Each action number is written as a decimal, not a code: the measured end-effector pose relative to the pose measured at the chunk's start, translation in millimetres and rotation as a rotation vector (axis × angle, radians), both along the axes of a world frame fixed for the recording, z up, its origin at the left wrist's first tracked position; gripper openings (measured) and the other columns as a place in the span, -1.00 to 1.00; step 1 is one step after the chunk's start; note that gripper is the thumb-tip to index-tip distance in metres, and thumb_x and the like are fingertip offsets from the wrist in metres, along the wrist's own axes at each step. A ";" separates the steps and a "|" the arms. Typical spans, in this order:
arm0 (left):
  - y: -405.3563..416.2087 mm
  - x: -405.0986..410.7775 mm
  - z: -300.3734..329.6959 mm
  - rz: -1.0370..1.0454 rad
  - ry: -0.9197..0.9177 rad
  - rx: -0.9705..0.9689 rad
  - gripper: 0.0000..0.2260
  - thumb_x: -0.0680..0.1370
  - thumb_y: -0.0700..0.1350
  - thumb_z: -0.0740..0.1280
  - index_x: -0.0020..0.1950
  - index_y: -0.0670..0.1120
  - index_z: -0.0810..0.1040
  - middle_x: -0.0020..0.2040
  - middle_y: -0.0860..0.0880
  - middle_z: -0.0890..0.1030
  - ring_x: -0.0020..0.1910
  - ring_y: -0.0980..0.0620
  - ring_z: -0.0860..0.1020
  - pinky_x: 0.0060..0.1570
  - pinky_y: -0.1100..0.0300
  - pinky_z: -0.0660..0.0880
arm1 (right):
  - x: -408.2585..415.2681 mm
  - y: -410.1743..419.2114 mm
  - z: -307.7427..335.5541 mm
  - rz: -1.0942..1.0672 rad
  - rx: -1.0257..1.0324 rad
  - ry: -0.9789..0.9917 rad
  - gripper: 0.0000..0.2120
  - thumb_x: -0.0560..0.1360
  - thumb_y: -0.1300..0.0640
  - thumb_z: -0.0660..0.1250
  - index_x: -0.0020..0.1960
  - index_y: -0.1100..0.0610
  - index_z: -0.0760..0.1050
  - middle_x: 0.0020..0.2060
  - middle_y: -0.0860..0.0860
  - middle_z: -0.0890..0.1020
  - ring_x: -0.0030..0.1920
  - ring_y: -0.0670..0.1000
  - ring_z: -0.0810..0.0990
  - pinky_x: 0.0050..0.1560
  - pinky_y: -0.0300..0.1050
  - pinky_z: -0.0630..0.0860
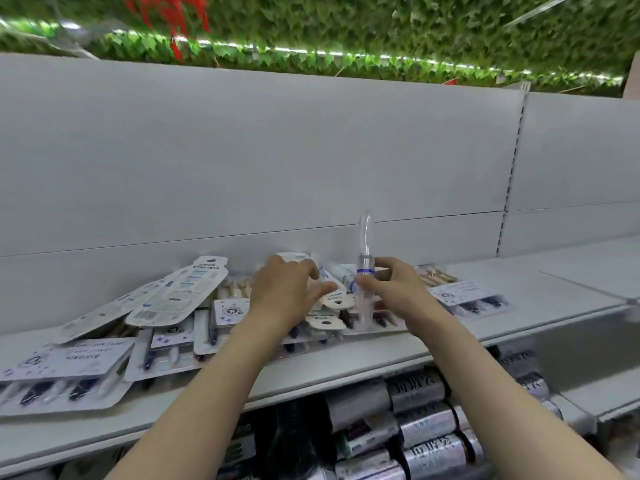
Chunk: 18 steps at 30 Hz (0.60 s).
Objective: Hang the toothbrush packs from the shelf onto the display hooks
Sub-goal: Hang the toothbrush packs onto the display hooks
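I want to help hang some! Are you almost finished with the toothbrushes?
Not nearly. No hung packs show. The right hand grips a clear tube-like pack; the left hand reaches into the pile of toothbrush packs, all lying on the shelf.

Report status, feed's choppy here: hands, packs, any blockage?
Left hand open over toothbrush packs. Right hand grips clear upright pack. No hooks in view.
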<state>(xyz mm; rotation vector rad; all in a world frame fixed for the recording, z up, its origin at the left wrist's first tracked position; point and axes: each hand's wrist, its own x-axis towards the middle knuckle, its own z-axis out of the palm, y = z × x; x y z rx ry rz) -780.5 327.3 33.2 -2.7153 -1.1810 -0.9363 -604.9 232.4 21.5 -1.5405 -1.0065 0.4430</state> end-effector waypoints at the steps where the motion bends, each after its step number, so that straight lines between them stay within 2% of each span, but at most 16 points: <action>1: -0.3 4.5 2.2 0.030 -0.007 -0.020 -0.56 0.46 0.39 0.27 0.10 0.09 0.58 0.05 0.04 0.64 0.22 -0.03 0.43 -0.01 0.08 0.42 | 4.9 -0.5 0.5 0.010 0.028 0.007 -0.54 0.49 0.10 0.49 0.34 0.14 0.49 0.00 0.05 0.68 0.02 0.06 0.68 0.09 0.11 0.62; 4: -2.5 15.6 4.4 0.154 0.004 -0.073 -0.55 0.42 0.38 0.34 0.05 0.06 0.50 0.03 -0.04 0.57 0.14 -0.08 0.47 -0.11 0.12 0.36 | 17.2 -2.1 1.8 0.061 0.091 0.034 -0.63 0.49 0.13 0.50 0.27 0.11 0.54 -0.01 0.06 0.67 0.05 0.11 0.67 0.10 0.19 0.63; 7: -7.0 28.0 1.0 0.241 0.051 -0.091 -0.60 0.45 0.27 0.37 0.11 0.04 0.44 0.01 -0.04 0.55 0.06 -0.08 0.50 -0.17 0.12 0.32 | 26.9 -4.4 1.7 0.121 0.109 0.043 -0.72 0.50 0.13 0.49 0.18 0.03 0.56 0.00 0.07 0.67 0.05 0.10 0.67 0.04 0.11 0.65; 9: -9.4 34.5 2.3 0.275 0.016 -0.092 -0.65 0.50 0.16 0.36 0.17 0.02 0.42 -0.01 -0.05 0.57 0.04 -0.10 0.52 -0.18 0.11 0.33 | 33.8 -6.0 0.2 0.156 0.123 0.042 -0.72 0.51 0.11 0.47 0.20 0.03 0.57 0.01 0.07 0.67 0.06 0.09 0.67 0.03 0.09 0.64; 12: -14.3 40.2 3.9 0.282 -0.100 -0.081 -0.67 0.54 0.09 0.33 0.22 -0.01 0.38 -0.08 -0.06 0.60 0.02 -0.14 0.53 -0.19 0.08 0.40 | 43.3 -12.0 1.0 0.213 0.135 0.040 -0.70 0.53 0.09 0.45 0.25 0.02 0.57 0.02 0.02 0.68 0.05 0.04 0.66 -0.07 -0.04 0.63; 14: -20.6 41.6 2.6 0.281 -0.201 -0.085 -0.65 0.54 0.08 0.33 0.25 -0.02 0.37 -0.04 -0.08 0.63 0.05 -0.16 0.53 -0.16 0.05 0.44 | 48.7 -16.9 0.5 0.251 0.146 0.049 -0.71 0.54 0.11 0.43 0.26 0.00 0.56 0.02 0.00 0.68 0.07 0.04 0.66 -0.09 -0.10 0.60; 18: -46.7 34.0 4.7 0.242 -0.438 -0.175 -0.56 0.54 0.08 0.37 0.36 0.00 0.36 0.04 0.00 0.62 0.06 -0.08 0.55 -0.04 0.04 0.44 | 51.6 -27.7 2.2 0.352 0.220 0.138 -0.73 0.58 0.19 0.39 0.25 -0.02 0.57 0.04 0.00 0.69 0.12 0.06 0.66 0.11 0.11 0.65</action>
